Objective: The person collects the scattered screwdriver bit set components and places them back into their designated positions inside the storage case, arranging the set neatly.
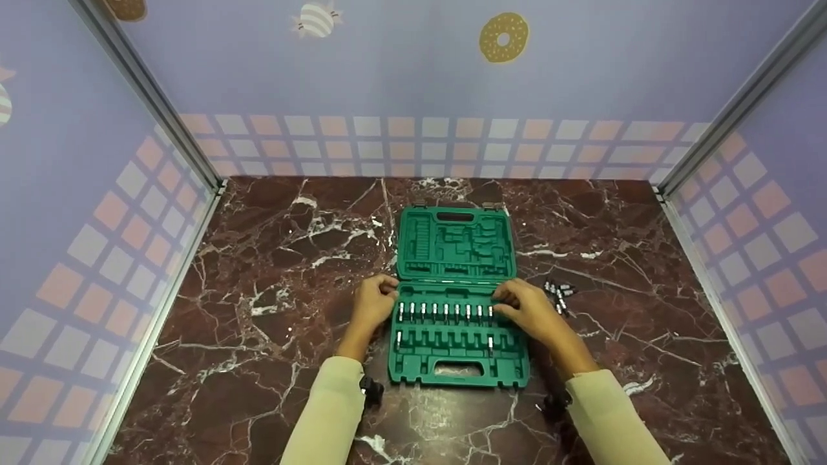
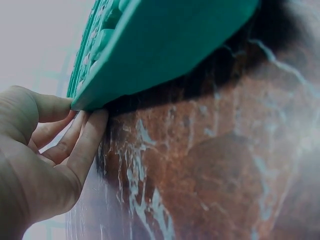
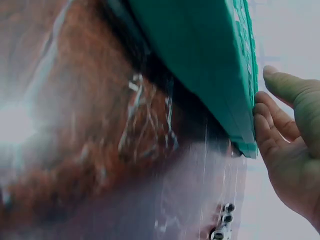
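Observation:
A green plastic socket case (image 1: 413,369) lies unfolded on the marbled table. Its lid half (image 1: 455,242) leans to the far side, with moulded recesses. Silver sockets (image 1: 446,314) fill a row in the near half; in the row below, one socket (image 1: 398,340) sits at the left end and another (image 1: 490,346) towards the right. My left hand (image 1: 375,302) pinches the case's left edge near the hinge, thumb on the rim and fingers against the side. On the right, my right hand (image 1: 526,311) rests its bent fingers against the case's side, thumb raised above the rim.
Several loose dark and silver sockets (image 1: 559,296) lie in a small pile just right of the right hand. Patterned purple panels (image 1: 413,84) enclose the table at the back and both sides.

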The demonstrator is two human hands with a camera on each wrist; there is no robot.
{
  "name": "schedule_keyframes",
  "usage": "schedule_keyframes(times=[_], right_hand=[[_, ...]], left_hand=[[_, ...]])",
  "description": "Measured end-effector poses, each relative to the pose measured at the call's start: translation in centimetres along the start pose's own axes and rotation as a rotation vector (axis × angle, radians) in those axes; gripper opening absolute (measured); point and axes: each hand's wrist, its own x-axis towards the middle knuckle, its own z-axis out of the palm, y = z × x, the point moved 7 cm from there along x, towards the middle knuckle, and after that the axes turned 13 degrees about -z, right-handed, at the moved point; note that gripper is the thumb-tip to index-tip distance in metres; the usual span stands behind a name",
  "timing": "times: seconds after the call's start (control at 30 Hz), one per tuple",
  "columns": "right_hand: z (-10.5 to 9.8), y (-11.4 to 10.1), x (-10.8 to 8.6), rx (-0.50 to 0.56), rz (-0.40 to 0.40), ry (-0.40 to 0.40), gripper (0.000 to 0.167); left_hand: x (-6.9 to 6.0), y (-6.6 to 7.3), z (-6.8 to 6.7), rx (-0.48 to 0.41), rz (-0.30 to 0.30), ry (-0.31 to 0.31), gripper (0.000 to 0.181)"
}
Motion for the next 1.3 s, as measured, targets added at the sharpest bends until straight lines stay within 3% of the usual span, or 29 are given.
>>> schedule_keyframes(times=[0.17, 0.53, 0.77, 1.13, 1.3], right_hand=[[-1.1, 0.2, -0.6, -0.009, -0.01, 0.057, 0.019], [-4.2, 1.6, -2.3, 0.025, 0.093, 0.21, 0.017], [-6.2, 3.4, -4.2, 0.004, 0.191, 0.305, 0.014], [-7.3, 6.1, -6.8, 0.057, 0.291, 0.37, 0.019], [-7.3, 7.4, -8.0, -0.031, 0.387, 0.354, 0.022]], left_hand=[[0.0, 0.0, 0.0, -0.004, -0.002, 0.0, 0.014], [-0.1, 0.0, 0.0, -0.005, 0.022, 0.022, 0.015], [0.1, -0.2, 0.0, -0.008, -0.002, 0.011, 0.014], [-0.1, -0.2, -0.1, 0.003, 0.009, 0.013, 0.014], [-0.1, -0.1, -0.1, -0.003, 0.003, -0.002, 0.014]])
